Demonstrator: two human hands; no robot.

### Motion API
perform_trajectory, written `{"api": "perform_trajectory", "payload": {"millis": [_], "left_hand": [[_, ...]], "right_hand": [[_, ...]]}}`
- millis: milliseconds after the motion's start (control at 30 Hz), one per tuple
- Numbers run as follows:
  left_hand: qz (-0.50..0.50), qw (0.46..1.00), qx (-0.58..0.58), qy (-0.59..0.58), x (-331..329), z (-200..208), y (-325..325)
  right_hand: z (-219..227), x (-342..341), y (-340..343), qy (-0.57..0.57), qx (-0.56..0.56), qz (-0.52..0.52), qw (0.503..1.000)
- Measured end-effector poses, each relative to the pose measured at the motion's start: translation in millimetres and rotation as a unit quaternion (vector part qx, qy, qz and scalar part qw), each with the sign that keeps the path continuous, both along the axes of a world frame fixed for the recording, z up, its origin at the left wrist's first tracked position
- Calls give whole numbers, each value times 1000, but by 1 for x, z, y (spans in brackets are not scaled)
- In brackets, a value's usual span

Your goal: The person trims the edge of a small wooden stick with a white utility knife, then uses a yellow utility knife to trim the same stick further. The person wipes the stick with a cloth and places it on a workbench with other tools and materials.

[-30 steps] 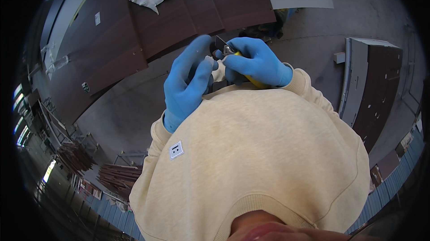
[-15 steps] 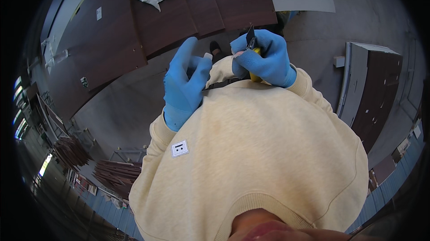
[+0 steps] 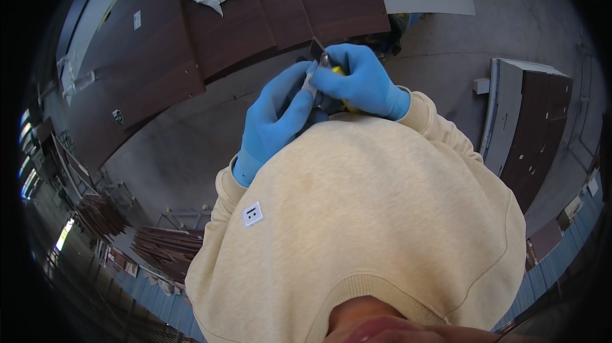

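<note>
In front of a cream sweatshirt point(image 3: 382, 203), the blue-gloved right hand point(image 3: 368, 85) wraps around a yellow-handled knife point(image 3: 338, 71), blade pointing outward, presumably keeping its edge off the body. Just beside it, the gloved left hand point(image 3: 271, 116) pinches a small pale piece point(image 3: 308, 84), both hands angled inward.

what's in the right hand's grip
The right hand holds a yellow-handled cutter: its dark blade and bits of yellow show. The hand covers the rest, so that cannot be seen.

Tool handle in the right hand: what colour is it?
The handle is yellow; see the head view.
</note>
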State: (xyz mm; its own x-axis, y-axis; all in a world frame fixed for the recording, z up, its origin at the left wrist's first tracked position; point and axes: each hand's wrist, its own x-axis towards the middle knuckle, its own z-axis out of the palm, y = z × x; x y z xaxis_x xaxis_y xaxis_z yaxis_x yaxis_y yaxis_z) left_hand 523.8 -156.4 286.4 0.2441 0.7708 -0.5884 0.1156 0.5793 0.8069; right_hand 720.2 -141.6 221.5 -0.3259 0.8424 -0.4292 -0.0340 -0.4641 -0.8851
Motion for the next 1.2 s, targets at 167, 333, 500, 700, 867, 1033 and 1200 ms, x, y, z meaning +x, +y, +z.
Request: {"api": "perform_trajectory", "payload": {"millis": [167, 333, 500, 700, 867, 1033, 1200], "left_hand": [[72, 994, -66, -40, 3, -4, -5], [84, 994, -70, -31, 6, -2, -6], [50, 997, -62, -14, 8, -2, -3], [16, 998, -53, -43, 4, 1, 0], [15, 997, -57, -57, 6, 0, -1], [33, 997, -53, -45, 7, -1, -2], [27, 998, -49, -9, 12, 5, 2]], "right_hand": [[-2, 13, -6, 63, -37, -2, 997], [10, 26, -18, 123, -107, 39, 986], [11, 32, -14, 58, -68, 107, 990], [13, 39, -6, -35, 8, 210, 977], [13, 36, -5, -23, -37, 211, 977], [12, 34, -5, -6, -72, 192, 979], [4, 34, -7, 17, -80, 181, 980]]}}
